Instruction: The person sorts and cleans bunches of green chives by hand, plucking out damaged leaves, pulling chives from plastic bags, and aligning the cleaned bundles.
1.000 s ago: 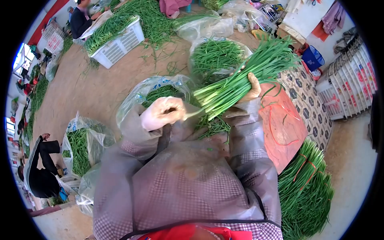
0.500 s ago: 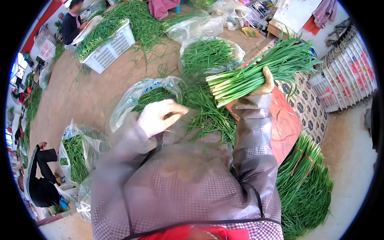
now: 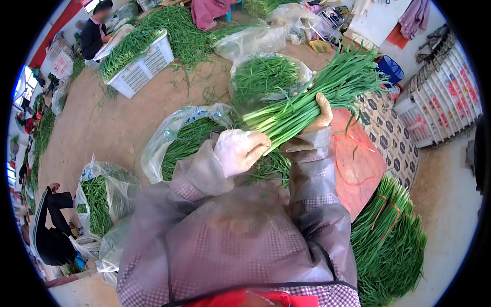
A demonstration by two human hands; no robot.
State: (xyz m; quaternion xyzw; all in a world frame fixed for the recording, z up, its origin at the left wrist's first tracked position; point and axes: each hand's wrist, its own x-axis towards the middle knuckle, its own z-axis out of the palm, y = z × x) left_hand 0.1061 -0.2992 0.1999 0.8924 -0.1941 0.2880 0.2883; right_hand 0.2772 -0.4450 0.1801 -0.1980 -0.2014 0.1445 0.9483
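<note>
A thick bunch of garlic chives (image 3: 312,97) slants across the view, pale stem ends at lower left, green leaves at upper right. My right hand (image 3: 321,113) grips it from beneath around the middle, thumb up along its near side. At the pale ends, my left hand (image 3: 243,151), in a whitish glove, has its fingers pinched together against the lower stems. Exactly which stalks it pinches is hidden. Loose chives (image 3: 271,166) lie below the bunch, partly covered by my forearms.
Open plastic bags of chives (image 3: 186,146) stand ahead and left. Tied chive bundles (image 3: 383,230) are stacked at right beside a red sheet (image 3: 358,158). Farther off are a white crate (image 3: 146,64), stacked white crates (image 3: 440,97) and a seated person (image 3: 93,38).
My left hand has moved right to the stem ends and closed there. The bunch in my right hand has shifted left and slightly down.
</note>
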